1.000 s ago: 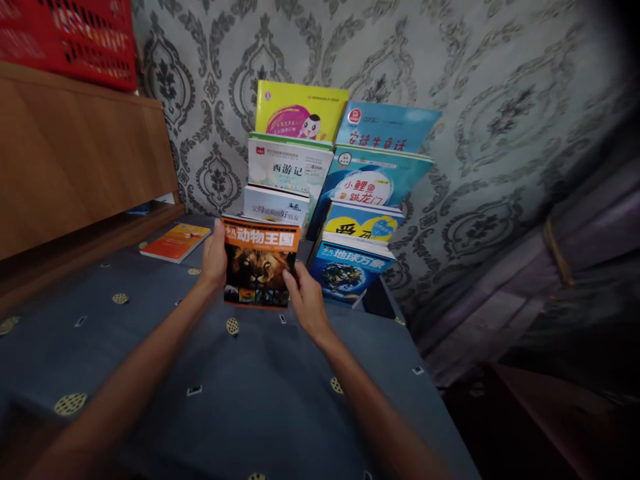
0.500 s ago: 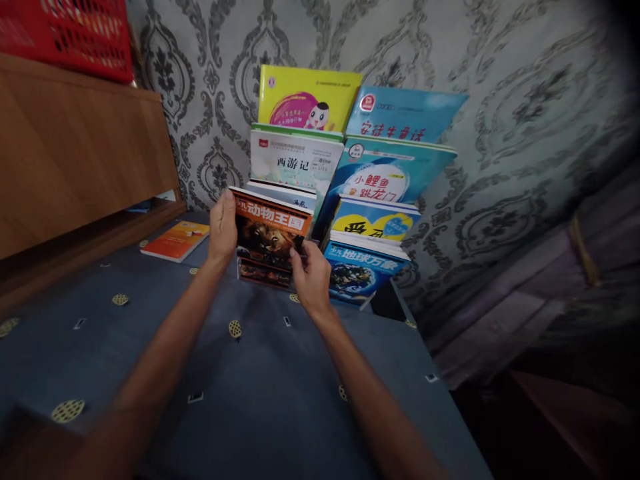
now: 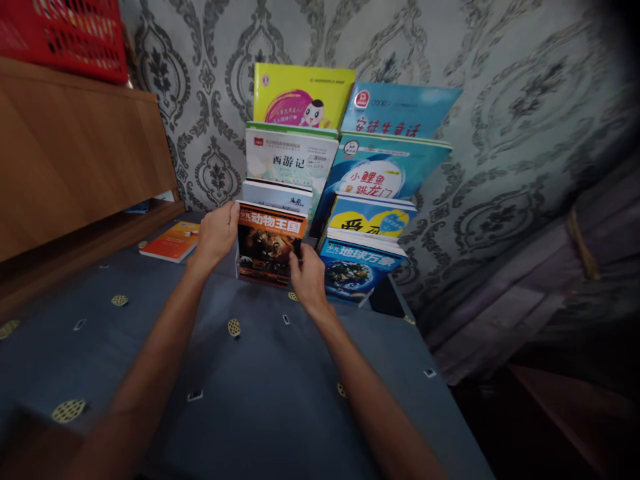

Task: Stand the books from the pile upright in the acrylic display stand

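A book with a lion on its dark orange cover [image 3: 270,230] stands upright at the front of the left column of books. My left hand [image 3: 215,235] is closed on its upper left corner. At its right edge is my right hand [image 3: 310,277], thumb on the cover and the other fingers partly hidden behind the edge. Right behind it rises a pale blue book [image 3: 275,196], then a whitish-green book [image 3: 290,160] and a yellow book [image 3: 307,83]. Beside my right hand stands a blue book with a globe [image 3: 353,267].
Behind the globe book are a blue-and-yellow book [image 3: 373,217], a teal book [image 3: 400,157] and a taller blue book [image 3: 405,107]. An orange book [image 3: 170,241] lies flat on the dark patterned cloth [image 3: 260,387]. A wooden cabinet [image 3: 80,147] carrying a red basket [image 3: 65,40] stands left.
The lion book has moved down and back, now covering the similar cover that showed below it. Both hands went with it; my left hand's fingers now bend over its top corner.
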`<act>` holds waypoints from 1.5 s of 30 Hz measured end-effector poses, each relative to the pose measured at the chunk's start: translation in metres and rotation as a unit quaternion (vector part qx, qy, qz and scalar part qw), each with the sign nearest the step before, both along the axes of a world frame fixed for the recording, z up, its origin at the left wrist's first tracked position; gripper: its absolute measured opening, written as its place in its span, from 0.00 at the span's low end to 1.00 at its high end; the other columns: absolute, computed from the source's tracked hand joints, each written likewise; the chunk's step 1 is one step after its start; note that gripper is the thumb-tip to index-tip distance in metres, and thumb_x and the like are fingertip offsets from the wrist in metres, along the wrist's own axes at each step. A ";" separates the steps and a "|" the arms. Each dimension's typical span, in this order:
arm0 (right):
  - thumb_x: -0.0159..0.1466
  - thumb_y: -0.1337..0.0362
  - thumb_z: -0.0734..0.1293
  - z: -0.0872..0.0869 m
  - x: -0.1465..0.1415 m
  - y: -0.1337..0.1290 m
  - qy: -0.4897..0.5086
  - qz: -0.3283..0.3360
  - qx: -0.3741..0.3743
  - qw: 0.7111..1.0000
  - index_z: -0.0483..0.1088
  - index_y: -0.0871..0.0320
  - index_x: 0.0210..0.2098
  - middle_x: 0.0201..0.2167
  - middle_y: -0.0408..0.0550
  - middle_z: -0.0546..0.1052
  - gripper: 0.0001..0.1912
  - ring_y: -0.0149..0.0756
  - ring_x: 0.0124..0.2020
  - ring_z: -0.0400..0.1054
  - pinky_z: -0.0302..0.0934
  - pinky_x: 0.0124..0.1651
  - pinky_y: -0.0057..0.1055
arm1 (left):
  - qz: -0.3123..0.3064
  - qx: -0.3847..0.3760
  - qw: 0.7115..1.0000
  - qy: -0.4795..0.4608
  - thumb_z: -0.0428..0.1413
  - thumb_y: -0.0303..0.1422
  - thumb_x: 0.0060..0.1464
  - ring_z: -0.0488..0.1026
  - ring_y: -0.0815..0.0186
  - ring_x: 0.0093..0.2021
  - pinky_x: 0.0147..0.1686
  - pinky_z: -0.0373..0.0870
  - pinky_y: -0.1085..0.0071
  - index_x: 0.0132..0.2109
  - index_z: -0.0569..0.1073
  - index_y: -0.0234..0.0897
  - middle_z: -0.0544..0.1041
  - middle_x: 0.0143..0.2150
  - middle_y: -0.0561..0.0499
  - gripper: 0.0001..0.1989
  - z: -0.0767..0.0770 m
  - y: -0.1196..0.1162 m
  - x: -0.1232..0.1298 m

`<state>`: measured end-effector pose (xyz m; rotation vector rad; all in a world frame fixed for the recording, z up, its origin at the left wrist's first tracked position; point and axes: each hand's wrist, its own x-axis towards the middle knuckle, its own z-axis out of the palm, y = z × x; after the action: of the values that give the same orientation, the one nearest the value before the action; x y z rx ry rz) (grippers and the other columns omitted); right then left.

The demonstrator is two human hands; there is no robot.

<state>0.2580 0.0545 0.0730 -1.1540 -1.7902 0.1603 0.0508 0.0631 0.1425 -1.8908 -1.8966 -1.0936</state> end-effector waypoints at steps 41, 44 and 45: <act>0.71 0.69 0.60 0.026 -0.016 -0.023 -0.176 -0.114 -0.227 0.951 0.65 0.67 0.53 0.44 0.63 0.80 0.13 0.46 0.46 0.77 0.64 0.42 0.31 | -0.012 -0.178 0.979 0.099 0.42 0.34 0.68 0.78 0.54 0.51 0.48 0.70 0.66 0.50 0.72 0.32 0.81 0.46 0.36 0.17 -0.018 0.017 -0.001; 0.71 0.69 0.59 0.024 -0.016 -0.023 -0.168 -0.118 -0.221 0.953 0.65 0.68 0.53 0.45 0.64 0.80 0.13 0.46 0.47 0.77 0.64 0.43 0.31 | -0.010 -0.174 0.981 0.091 0.42 0.34 0.67 0.78 0.54 0.50 0.46 0.70 0.66 0.49 0.72 0.32 0.81 0.46 0.36 0.16 -0.018 0.017 0.001; 0.71 0.70 0.59 0.024 -0.017 -0.023 -0.166 -0.118 -0.219 0.954 0.65 0.68 0.52 0.45 0.64 0.80 0.12 0.46 0.47 0.77 0.64 0.43 0.31 | -0.013 -0.171 0.981 0.088 0.42 0.34 0.67 0.78 0.53 0.50 0.46 0.70 0.66 0.49 0.72 0.32 0.81 0.46 0.36 0.16 -0.018 0.016 0.002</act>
<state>0.2415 0.0318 0.0969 -1.7903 -1.9424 0.2395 0.0528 0.0792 0.1248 -2.1118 -2.0645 -0.6067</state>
